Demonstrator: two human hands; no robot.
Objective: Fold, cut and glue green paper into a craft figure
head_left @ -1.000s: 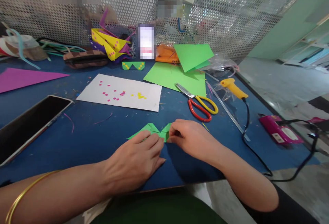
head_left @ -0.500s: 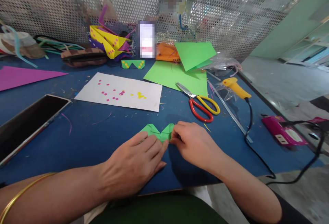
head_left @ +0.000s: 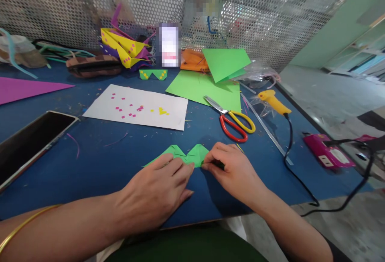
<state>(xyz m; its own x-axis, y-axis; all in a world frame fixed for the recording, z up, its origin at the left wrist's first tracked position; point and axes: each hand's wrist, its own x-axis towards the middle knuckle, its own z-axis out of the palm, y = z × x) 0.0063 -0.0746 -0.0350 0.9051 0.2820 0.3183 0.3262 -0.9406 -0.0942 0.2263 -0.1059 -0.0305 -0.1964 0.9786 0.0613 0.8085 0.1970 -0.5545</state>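
A small folded green paper shape (head_left: 186, 155) lies on the blue table (head_left: 105, 161) near its front edge. My left hand (head_left: 156, 191) rests flat on the shape's left part, fingers stretched out and pressing it down. My right hand (head_left: 233, 169) pinches the shape's right end between thumb and fingers. Much of the paper's near edge is hidden under my hands.
Red and yellow scissors (head_left: 234, 123) lie just beyond my right hand. Green sheets (head_left: 207, 87), a white sheet with small coloured bits (head_left: 138, 107), a dark phone (head_left: 30, 141), a yellow corded tool (head_left: 272, 101), a pink device (head_left: 326, 153) and folded paper models (head_left: 126, 51) surround the area. A perforated metal screen (head_left: 270, 17) backs the table.
My right hand has slid a little to the right along the green shape, uncovering more of its right wing. My left hand has stayed pressed on the left part.
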